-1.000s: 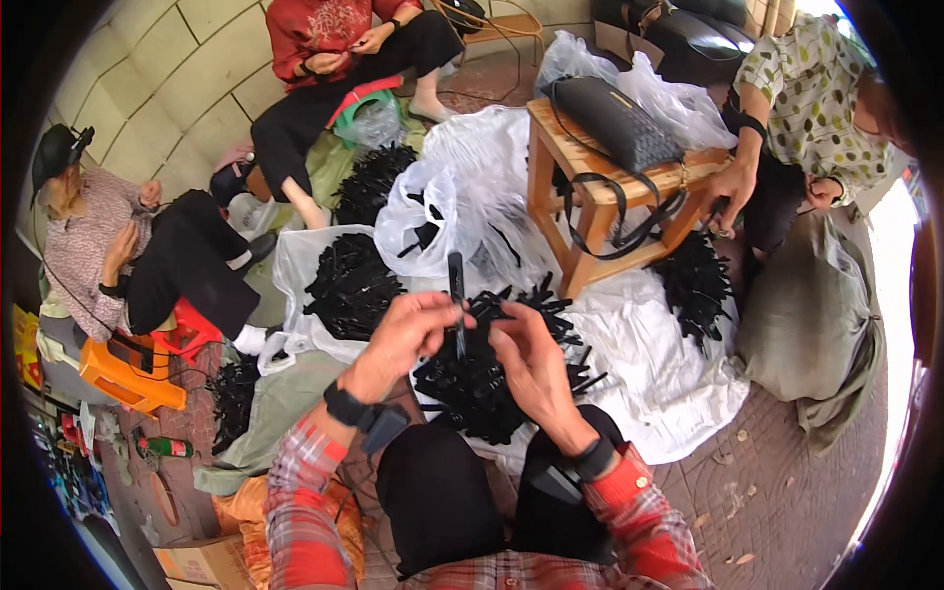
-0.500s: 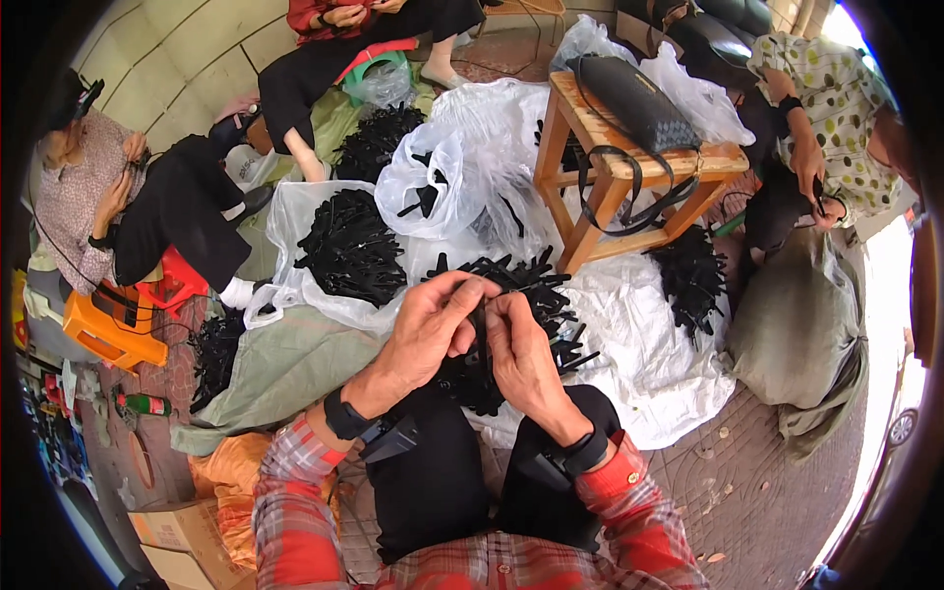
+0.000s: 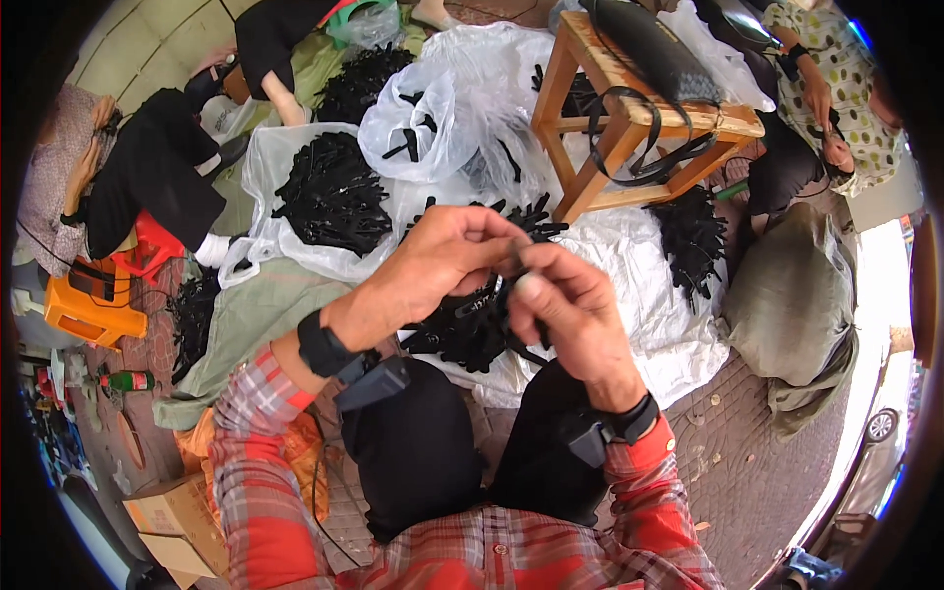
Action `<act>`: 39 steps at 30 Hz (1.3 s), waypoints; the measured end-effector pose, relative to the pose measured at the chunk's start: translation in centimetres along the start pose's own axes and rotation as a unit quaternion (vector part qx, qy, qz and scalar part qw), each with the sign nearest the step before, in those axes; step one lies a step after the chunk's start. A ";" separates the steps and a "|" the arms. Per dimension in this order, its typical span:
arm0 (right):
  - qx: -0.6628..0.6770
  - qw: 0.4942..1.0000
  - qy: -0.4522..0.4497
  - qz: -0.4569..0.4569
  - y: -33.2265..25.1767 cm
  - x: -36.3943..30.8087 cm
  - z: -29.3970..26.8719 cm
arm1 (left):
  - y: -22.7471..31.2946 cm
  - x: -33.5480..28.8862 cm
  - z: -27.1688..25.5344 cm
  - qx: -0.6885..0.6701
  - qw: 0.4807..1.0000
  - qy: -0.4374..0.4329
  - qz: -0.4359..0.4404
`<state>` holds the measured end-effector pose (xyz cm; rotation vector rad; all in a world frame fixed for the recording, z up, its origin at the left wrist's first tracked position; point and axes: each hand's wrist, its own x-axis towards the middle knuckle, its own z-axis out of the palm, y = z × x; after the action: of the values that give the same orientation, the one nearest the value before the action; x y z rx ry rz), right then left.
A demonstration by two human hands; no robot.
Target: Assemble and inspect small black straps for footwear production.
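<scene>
My left hand [image 3: 447,251] and my right hand [image 3: 575,310] meet in front of me, fingertips pinched together on a slim black piece [image 3: 519,258]. My fingers cover much of it, and its exact kind cannot be made out. Right below them lies a heap of similar slim black pieces [image 3: 457,329], spread on a white plastic sheet [image 3: 654,334] beyond my knees. Another heap of black pieces [image 3: 329,192] fills an opened white bag [image 3: 256,197] to the left. Farther off, a clear plastic bag [image 3: 379,138] has a few black pieces inside.
A wooden stool [image 3: 615,162] with a black handbag [image 3: 654,54] stands at the far right of the heap. Beyond it sits a person in a dotted top [image 3: 782,123]; another person [image 3: 64,187] sits at left near an orange stool [image 3: 93,310]. A stuffed grey-green sack [image 3: 787,295] rests at right.
My hands have risen a little and drawn closer to the camera, still pinching the black piece. My right hand has turned, its thumb now facing me. The whole view has shifted slightly downward.
</scene>
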<state>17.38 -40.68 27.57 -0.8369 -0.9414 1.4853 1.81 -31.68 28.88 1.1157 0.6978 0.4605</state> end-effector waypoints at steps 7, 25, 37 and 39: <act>-0.129 0.983 0.087 0.093 -0.7 -0.9 -0.4 | -3.4 -4.0 -7.1 -0.135 0.987 0.090 0.022; -0.142 0.969 -0.085 0.185 2.0 0.5 2.3 | -4.4 -8.1 -6.6 -0.162 0.980 0.117 0.008; -0.096 0.968 -0.116 0.199 1.5 -0.1 2.8 | -4.8 -8.7 -3.9 -0.150 0.975 0.131 0.101; -0.099 0.966 -0.126 0.201 1.2 -0.1 2.6 | -4.7 -8.6 -3.7 -0.129 0.978 0.123 0.110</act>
<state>14.51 -41.13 27.59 -1.0463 -1.1701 1.9029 -6.86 -36.70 25.91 0.9018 0.7086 0.8655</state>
